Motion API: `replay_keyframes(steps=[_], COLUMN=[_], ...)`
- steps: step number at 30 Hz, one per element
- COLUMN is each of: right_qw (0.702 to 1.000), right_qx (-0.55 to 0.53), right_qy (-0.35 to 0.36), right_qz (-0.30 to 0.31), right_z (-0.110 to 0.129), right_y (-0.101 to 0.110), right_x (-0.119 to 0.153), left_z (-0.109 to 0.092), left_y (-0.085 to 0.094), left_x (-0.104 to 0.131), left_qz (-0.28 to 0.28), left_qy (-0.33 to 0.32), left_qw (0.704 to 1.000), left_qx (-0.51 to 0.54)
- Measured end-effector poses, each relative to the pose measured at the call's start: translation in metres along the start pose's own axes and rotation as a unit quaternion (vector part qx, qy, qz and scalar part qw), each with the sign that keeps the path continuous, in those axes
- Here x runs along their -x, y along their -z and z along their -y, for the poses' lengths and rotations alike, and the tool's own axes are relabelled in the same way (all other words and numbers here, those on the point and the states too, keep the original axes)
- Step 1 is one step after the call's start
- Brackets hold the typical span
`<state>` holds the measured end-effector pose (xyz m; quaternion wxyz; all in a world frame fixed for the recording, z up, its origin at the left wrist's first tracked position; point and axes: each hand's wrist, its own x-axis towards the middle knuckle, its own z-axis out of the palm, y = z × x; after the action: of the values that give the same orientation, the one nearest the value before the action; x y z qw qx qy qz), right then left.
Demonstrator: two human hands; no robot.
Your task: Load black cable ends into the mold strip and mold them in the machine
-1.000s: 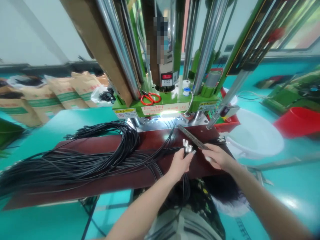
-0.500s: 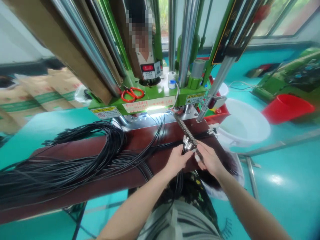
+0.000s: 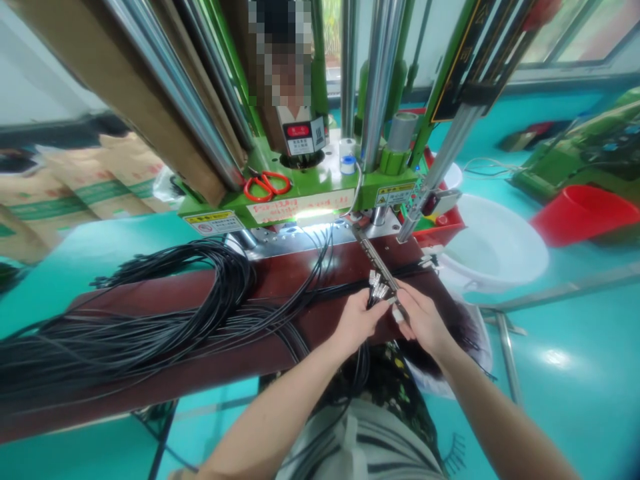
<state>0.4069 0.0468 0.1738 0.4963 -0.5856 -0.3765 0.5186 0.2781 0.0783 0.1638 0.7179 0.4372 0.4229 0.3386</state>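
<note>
My left hand (image 3: 356,322) grips a small bunch of black cables whose silver metal plugs (image 3: 376,285) stick up past my fingers. My right hand (image 3: 423,318) is closed on the near end of a long thin metal bar (image 3: 376,260) that runs up toward the machine; its fingertips touch the plugs. Both hands sit over the dark red bench top (image 3: 280,333). A big loose bundle of black cables (image 3: 150,320) spreads over the bench to the left, and more cables hang down into my lap.
A green moulding machine (image 3: 310,193) with chrome columns stands right behind the bench, red-handled scissors (image 3: 267,185) on its base. A white basin (image 3: 493,243) and red tub (image 3: 580,213) lie to the right. Brown sacks (image 3: 75,193) line the left wall.
The view has shifted and moved closer to the machine. My right hand came in from the right and closed up against the plugs held by my left hand.
</note>
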Motion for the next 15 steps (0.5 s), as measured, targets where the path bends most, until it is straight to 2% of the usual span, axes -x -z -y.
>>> replay_keyframes(steps=[15], right_qw=[1.000], right_qx=[-0.014], right_qy=[-0.006], right_qz=[-0.001], right_z=[0.0052], right_y=[-0.0024], right_x=[0.0019], left_z=[-0.0008], left_y=[-0.0004], left_x=[0.0014], left_qz=[-0.001], left_qy=[0.023], left_qw=[0.999], left_qx=[0.024])
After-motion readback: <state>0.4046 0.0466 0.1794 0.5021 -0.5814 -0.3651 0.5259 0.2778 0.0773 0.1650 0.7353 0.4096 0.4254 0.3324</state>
